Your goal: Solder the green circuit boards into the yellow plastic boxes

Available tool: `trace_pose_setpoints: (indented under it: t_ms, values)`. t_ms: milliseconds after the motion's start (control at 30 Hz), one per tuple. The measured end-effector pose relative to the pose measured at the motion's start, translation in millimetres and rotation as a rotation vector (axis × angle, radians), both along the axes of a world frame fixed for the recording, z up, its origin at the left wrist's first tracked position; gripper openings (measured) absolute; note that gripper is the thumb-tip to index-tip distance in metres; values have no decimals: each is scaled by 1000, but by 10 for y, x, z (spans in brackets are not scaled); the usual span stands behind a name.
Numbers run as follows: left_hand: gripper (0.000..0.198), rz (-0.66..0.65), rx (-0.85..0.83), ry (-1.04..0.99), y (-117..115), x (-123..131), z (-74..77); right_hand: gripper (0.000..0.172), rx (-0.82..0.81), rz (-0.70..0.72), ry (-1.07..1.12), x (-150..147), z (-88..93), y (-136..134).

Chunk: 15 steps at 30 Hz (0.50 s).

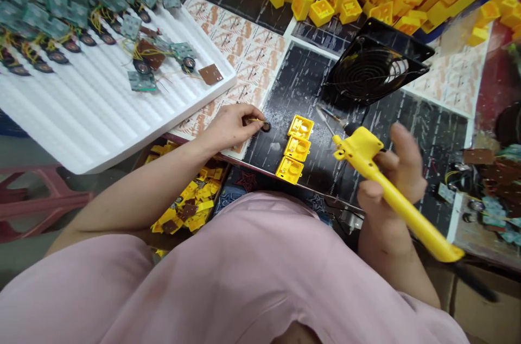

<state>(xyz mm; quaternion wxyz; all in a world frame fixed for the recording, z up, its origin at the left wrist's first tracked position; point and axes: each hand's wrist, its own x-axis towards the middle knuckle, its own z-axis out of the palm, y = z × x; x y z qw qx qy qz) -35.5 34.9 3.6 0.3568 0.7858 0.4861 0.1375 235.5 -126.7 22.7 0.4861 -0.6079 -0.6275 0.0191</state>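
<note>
My left hand point(234, 126) pinches thin yellow wires, with a small round black part point(266, 127) at their end, just above the black work surface. What else lies between its fingertips is hidden. My right hand point(394, 170), slightly blurred, holds a yellow soldering gun point(362, 153) by its body, its metal tip pointing to the upper left. Between the hands, several open yellow plastic cases stand in a short column: a top case point(300, 127), a middle case point(297, 148) and a bottom case point(289, 170).
A white foam tray point(134, 132) at left bears many green circuit boards point(61, 5) with wires and round parts. Behind the cases stands a black fan point(366, 70). Yellow cases point(321, 12) are heaped at the back; more boards point(492, 211) lie at right. A box of yellow parts point(191, 197) is below.
</note>
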Motion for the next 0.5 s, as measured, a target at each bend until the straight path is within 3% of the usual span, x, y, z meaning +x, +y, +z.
trace_pose_setpoints:
  t_ms: [133, 233, 300, 367, 500]
  values:
    - [27, -89, 128, -13, 69, 59, 50, 57, 365, -127, 172, 300, -10, 113]
    - [25, -203, 211, 52, 126, 131, 96, 55, 478, -290, 366, 500, -51, 168]
    - [24, -263, 243, 98, 134, 218, 105, 40, 418, -331, 388, 529, -75, 155]
    - [23, -295, 249, 102, 122, 320, 95, 23, 298, -264, 347, 478, -82, 113]
    - [23, -291, 227, 87, 95, 478, 72, 43, 106, -23, 237, 356, -64, 29]
